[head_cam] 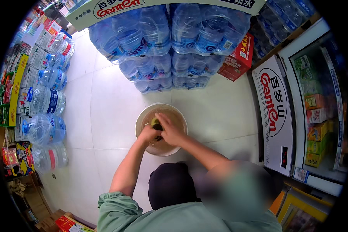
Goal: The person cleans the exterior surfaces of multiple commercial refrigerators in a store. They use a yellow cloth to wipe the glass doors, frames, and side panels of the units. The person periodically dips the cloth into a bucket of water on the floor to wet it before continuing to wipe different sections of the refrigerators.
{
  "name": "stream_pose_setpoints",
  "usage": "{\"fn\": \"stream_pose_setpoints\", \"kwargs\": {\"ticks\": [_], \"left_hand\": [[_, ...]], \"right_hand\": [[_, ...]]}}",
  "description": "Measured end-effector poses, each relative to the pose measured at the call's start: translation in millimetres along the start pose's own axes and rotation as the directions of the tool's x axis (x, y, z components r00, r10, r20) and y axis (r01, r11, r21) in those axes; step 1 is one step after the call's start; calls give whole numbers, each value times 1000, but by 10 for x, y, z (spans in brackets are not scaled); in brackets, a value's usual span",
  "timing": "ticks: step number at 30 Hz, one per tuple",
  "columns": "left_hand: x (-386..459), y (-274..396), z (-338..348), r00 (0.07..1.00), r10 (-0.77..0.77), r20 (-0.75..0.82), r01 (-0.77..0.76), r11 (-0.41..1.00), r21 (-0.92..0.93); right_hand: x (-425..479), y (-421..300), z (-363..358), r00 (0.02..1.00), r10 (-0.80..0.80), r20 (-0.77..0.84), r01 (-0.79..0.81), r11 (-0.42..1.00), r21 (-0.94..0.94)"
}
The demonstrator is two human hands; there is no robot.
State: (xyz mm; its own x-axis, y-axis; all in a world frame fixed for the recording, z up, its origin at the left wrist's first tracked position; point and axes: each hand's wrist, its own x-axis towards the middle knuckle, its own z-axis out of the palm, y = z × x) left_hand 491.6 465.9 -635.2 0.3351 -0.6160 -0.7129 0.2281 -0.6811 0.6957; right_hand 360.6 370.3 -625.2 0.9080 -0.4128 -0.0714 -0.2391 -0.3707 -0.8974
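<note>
A round, pale basin [139, 116] of cloudy brownish water [177, 119] stands on the floor before me. Both my hands are together over its middle. My left hand [150, 134] grips a small dark object [157, 127] from the left. From the right, my right hand [170, 131] closes around the same object, its fingers stretched along a yellow-green piece [154, 121] that looks like a sponge. The fingers partly hide both things, so their exact kind and shape cannot be told.
Shrink-wrapped Ganten water bottles [153, 32] are stacked beyond the basin, beside a red carton [237, 62]. Large water bottles [50, 100] line the left shelves. A glass-fronted refrigerator [316, 110] stands at right. Pale tiles [113, 116] surround the basin; my dark-clothed knee [171, 185] is close.
</note>
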Motion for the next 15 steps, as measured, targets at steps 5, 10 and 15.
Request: {"fn": "stream_pose_setpoints", "kwargs": {"ticks": [5, 10, 15], "left_hand": [[-338, 446, 10, 945, -134, 297, 197, 961, -194], [-447, 507, -20, 881, -195, 432, 201, 979, 31], [-405, 403, 26, 908, -157, 387, 124, 986, 109]], "right_hand": [[-137, -97, -182, 944, -291, 155, 330, 840, -431], [88, -37, -226, 823, -538, 185, 563, 723, -401], [131, -10, -294, 840, -483, 247, 542, 734, -409]]}}
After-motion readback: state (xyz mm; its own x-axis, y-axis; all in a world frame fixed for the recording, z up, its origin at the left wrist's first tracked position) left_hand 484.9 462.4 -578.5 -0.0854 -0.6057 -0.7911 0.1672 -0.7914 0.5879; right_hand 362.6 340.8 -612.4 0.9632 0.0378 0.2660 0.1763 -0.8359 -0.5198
